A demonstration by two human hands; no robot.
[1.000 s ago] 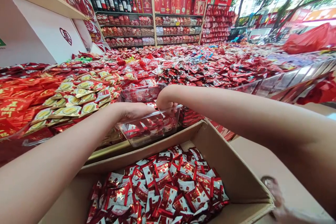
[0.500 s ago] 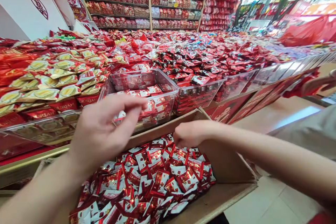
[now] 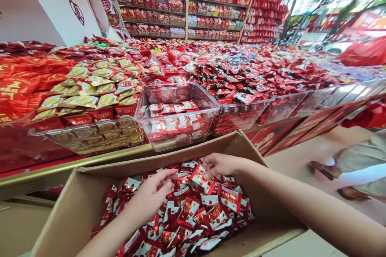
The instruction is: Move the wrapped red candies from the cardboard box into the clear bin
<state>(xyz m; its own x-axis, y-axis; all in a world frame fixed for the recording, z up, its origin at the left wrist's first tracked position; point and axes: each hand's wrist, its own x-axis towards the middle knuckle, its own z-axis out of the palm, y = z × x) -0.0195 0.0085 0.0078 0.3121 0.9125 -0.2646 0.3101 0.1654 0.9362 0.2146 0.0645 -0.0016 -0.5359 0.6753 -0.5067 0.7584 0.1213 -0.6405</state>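
Observation:
A cardboard box (image 3: 99, 180) full of small red-and-white wrapped candies (image 3: 188, 209) stands before me. My right hand (image 3: 221, 164) is inside its far side, with thumb and fingers pinching one candy packet (image 3: 200, 177) just above the pile. To its left, my left hand (image 3: 155, 188) hovers low over the candies, thumb and fingers apart, and nothing shows between them. Just beyond the box, a clear plastic bin (image 3: 177, 138) holds similar red-and-white packets laid in rows, below its rim.
Gold durian packets (image 3: 102, 88) are heaped left of the clear bin, dark red packets (image 3: 229, 76) right of it. A gold-edged counter (image 3: 120, 156) runs behind the box. Shelves (image 3: 187, 8) stand at the back. A person's legs (image 3: 362, 164) show at the right.
My left hand has moved down from in front of the clear bin to over the candies. My right hand has lowered slightly and a packet now shows in its fingers. The view has shifted.

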